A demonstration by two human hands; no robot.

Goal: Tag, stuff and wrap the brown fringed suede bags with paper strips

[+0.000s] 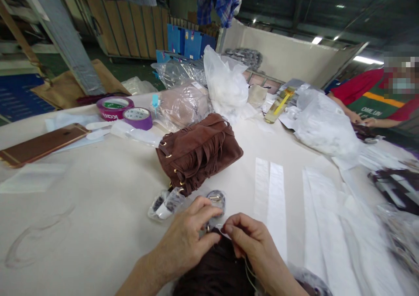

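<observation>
At the near edge of the table lies a dark brown fringed bag point(214, 272), partly covered by both hands. My left hand point(188, 239) has its thumb and fingers closed on the bag's top edge by a small metal fitting. Beside it, my right hand point(253, 239) pinches a thin pale string point(250, 272), which loops down below the fingers over the bag. Just past my fingertips is a round plastic-wrapped metal piece point(216, 200). A brown fringed bag point(201, 149) with gold eyelets lies farther back, with a plastic-wrapped strap point(166, 204) in front of it.
Tape rolls point(137, 118) and a phone point(46, 144) lie left. White paper strips point(276, 200) are to the right. Plastic bags point(225, 82) and a yellowish bottle point(279, 106) stand behind. A person in red sleeves point(358, 86) works at far right.
</observation>
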